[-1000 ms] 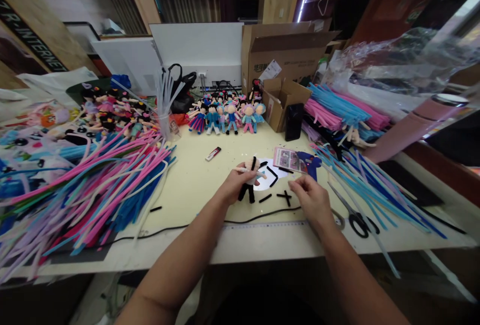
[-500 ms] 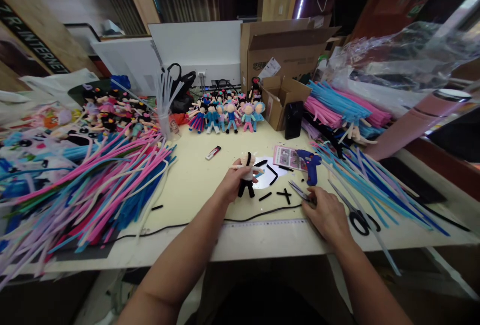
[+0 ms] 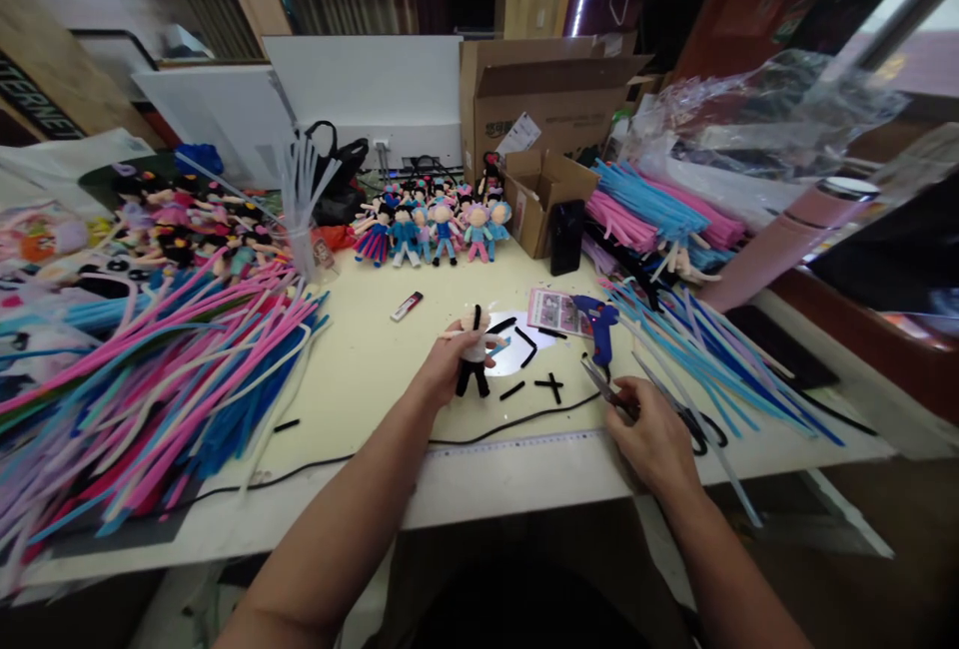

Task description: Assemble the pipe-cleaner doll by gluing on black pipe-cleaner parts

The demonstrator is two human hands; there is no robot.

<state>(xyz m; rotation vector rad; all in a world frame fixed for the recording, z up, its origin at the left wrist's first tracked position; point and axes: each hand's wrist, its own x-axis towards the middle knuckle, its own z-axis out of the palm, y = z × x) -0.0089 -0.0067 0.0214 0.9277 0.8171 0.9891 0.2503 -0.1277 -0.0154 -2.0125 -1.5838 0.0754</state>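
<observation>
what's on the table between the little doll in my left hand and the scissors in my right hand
In the head view, between the doll and the scissors lie short black pipe-cleaner pieces, one a small cross.

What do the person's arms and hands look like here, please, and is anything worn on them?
Both forearms come up from the bottom edge bare as far as they show: no sleeves, no gloves. The left hand and the right hand show no watch, bracelet or ring that I can make out, though the picture is too soft to rule out something small. No markings are visible.
</observation>
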